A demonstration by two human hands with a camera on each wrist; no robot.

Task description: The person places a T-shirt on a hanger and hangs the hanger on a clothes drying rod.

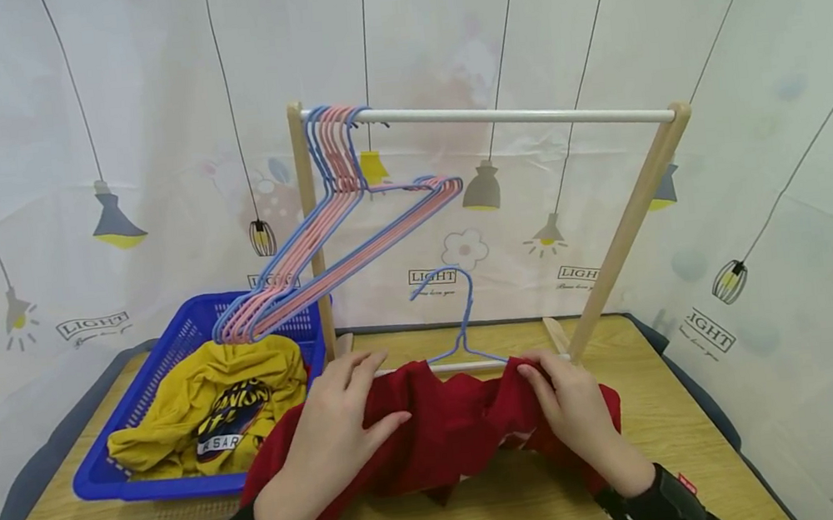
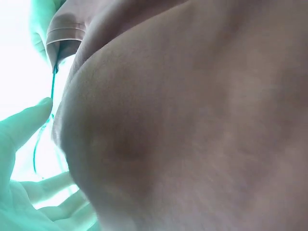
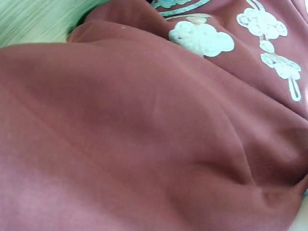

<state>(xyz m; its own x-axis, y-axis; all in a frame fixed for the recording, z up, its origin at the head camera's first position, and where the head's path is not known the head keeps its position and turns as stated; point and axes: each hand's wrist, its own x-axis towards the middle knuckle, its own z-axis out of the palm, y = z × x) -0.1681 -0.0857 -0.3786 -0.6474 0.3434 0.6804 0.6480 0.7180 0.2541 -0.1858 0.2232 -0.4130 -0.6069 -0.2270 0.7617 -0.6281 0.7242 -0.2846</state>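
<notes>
A red shirt (image 1: 440,425) is draped around a blue clothes hanger (image 1: 466,330), whose hook and upper shoulders rise out of the neckline. My left hand (image 1: 339,435) lies against the shirt's left side, its thumb stretched away from the other fingers. In the left wrist view that hand (image 2: 29,192) stands beside the cloth, thumb and fingers spread apart. On the other side of the neckline, my right hand (image 1: 569,400) pinches the shirt's edge between thumb and fingers. Pale cloud-shaped trimmings (image 3: 202,38) show on the shirt in the right wrist view.
Behind the shirt stands a clothes rack with a white top rail (image 1: 523,114) and wooden posts. Several blue and pink hangers (image 1: 337,217) hang at its left end. A blue basket (image 1: 99,483) with a yellow garment (image 1: 246,368) sits left on the wooden table (image 1: 691,451).
</notes>
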